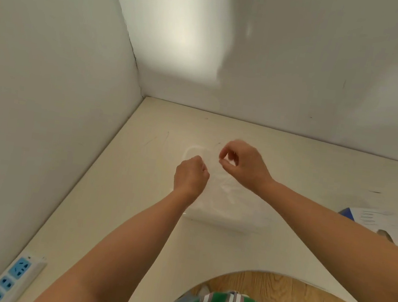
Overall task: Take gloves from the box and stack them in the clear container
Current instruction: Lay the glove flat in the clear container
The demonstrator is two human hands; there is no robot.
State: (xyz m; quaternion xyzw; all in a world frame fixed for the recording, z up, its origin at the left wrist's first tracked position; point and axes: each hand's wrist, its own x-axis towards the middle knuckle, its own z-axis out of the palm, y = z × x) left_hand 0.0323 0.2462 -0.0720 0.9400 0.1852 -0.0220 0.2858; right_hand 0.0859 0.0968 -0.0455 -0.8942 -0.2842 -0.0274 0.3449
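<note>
Fingers (pixel 224 162) of right hand (pixel 243 166) pinch thumb to forefinger on a thin see-through glove (pixel 211 163). Left hand (pixel 191 175) fingers are curled on its other edge. Glove is held just above the clear container (pixel 225 214) on the cream bench (pixel 134 218). Count, near to far: one power strip (pixel 14 276), one container, two hands, one glove, one box (pixel 380 220). Glove film barely visible. Container contents are a whitish blur. Box is cut off by right forearm and frame edge.
</note>
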